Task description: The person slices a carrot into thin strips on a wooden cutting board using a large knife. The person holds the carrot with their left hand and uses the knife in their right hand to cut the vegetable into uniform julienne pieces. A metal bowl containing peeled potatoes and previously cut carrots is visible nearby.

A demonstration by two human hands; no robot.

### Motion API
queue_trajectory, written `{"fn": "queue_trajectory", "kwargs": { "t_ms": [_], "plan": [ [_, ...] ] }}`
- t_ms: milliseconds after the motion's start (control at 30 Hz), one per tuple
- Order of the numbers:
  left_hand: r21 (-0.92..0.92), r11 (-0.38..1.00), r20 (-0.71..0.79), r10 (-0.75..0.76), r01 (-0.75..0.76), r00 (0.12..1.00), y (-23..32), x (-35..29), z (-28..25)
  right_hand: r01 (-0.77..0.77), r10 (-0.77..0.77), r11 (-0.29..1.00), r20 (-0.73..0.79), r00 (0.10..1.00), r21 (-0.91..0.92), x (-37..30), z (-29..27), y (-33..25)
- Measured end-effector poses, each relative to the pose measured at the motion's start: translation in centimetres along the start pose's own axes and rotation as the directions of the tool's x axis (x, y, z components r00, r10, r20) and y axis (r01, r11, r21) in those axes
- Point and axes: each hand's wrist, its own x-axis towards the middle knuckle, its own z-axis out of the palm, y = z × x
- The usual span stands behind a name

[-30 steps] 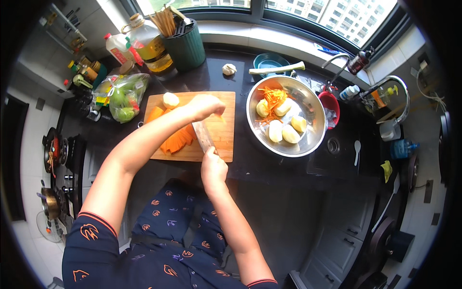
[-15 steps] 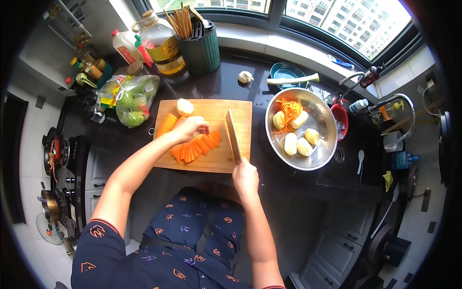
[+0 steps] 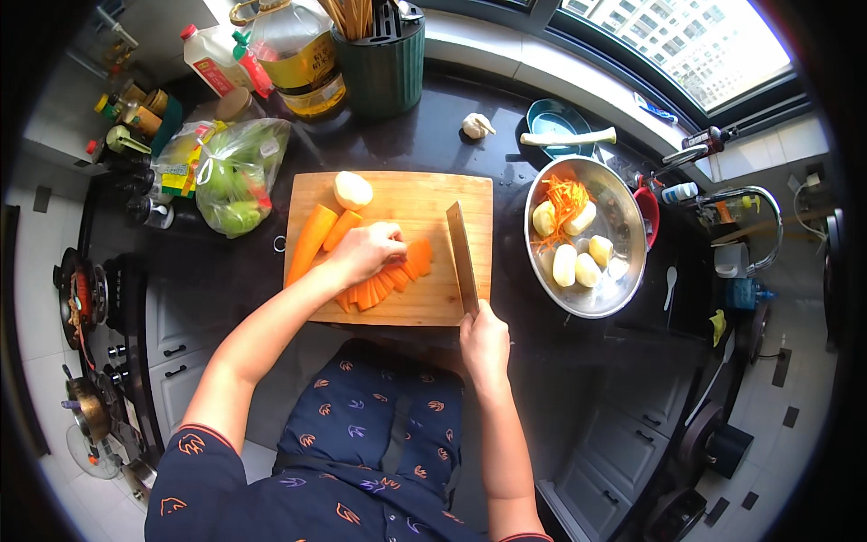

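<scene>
On a wooden cutting board [image 3: 442, 312], thin carrot slices [image 3: 372, 291] lie fanned out in an overlapping row. My left hand [image 3: 368, 253] is over the slices, its fingers curled together with the tips down among them; the exact contact is hidden. Upright on the board's right side stands a cleaver [image 3: 463, 262], its blade apart from the slices. My right hand [image 3: 485, 341] grips its handle at the near edge. A long carrot [image 3: 310, 242] and a shorter carrot piece [image 3: 340, 229] lie left of my left hand. Behind them sits a peeled potato [image 3: 353, 191].
Right of the board stands a steel bowl [image 3: 623, 217] with carrot shreds and several peeled potatoes. Garlic [image 3: 478, 126] and a teal dish [image 3: 551, 117] lie behind. Bagged green vegetables [image 3: 237, 176], an oil jug [image 3: 298, 59] and a chopstick holder [image 3: 379, 77] stand back left.
The view has shifted and come closer. My left hand has moved slightly right over the slices, and more of the shorter carrot piece shows. The cleaver stays upright in my right hand.
</scene>
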Motion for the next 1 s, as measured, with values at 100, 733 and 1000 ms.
{"fn": "queue_trajectory", "kwargs": {
  "t_ms": [100,733,1000],
  "plan": [
    [0.039,0.998,-0.098,-0.040,0.044,0.994,0.8,-1.0,0.0,-0.014,0.014,1.000,-0.008,1.000,-0.008,0.2,0.0,0.1],
    [-0.207,0.944,-0.374,-0.318,0.256,0.871,9.6,-1.0,4.7,0.066,-0.101,0.990,-0.314,0.944,-0.122,1.8,0.6,-0.7],
    [-0.173,0.942,-0.333,-0.331,0.288,0.883,9.2,2.8,6.0,0.102,-0.070,0.987,-0.237,0.969,0.126,3.8,0.8,0.3]
  ]
}}
